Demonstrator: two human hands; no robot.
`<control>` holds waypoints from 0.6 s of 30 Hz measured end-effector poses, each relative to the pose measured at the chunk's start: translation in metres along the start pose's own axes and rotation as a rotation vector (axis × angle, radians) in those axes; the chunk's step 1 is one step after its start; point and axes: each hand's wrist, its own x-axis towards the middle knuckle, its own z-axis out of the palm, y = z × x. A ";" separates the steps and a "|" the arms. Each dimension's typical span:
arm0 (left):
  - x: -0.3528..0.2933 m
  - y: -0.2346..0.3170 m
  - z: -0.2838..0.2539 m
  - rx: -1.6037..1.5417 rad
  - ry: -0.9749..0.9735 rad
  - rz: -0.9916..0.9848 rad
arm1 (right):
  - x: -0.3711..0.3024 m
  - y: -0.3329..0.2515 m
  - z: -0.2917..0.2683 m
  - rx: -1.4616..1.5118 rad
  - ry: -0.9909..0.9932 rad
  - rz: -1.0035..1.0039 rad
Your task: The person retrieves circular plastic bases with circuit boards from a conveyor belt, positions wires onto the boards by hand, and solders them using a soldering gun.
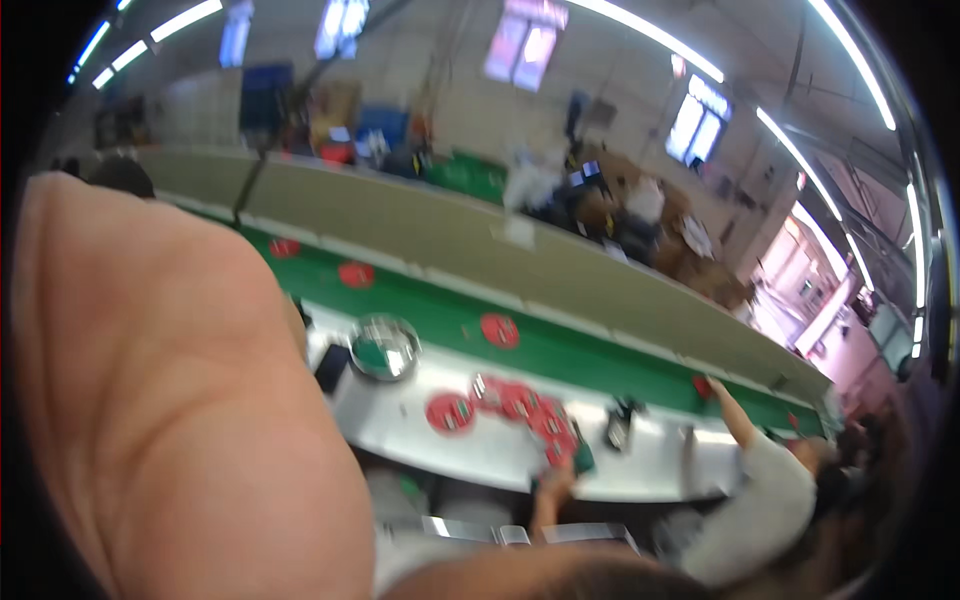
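Note:
My left hand (200,390) is very large and close at the left, bare and blurred, with its fingers out of sight. On the metal bench lies a cluster of round red flat pieces (520,403), with a single red disc (450,412) beside it. A smaller hand (553,488) reaches from below to the cluster's near end, next to a dark green piece (582,456). Whether that hand is my right one or another person's, I cannot tell. A round shiny metal bowl (408,350) with something green inside stands farther left.
Along the bench's far side runs a green conveyor belt (430,308) carrying spaced red discs (500,331), bordered by a low wall (460,235). At right, a light-sleeved arm (740,415) touches a red piece over the belt. A small dark-and-metal tool (620,425) lies on the bench.

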 end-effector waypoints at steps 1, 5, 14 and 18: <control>0.002 0.016 -0.009 0.055 -0.038 -0.103 | -0.058 -0.060 0.031 -0.427 -0.070 0.297; 0.046 0.039 -0.022 0.231 -0.083 -0.281 | 0.144 -0.189 -0.364 -0.676 -0.232 0.034; 0.247 0.092 -0.070 0.473 -0.382 0.181 | 0.241 -0.297 -0.165 -0.111 -0.793 -1.033; 0.188 0.073 -0.038 0.119 -0.270 0.302 | 0.050 -0.056 -0.187 -0.078 -0.302 -1.025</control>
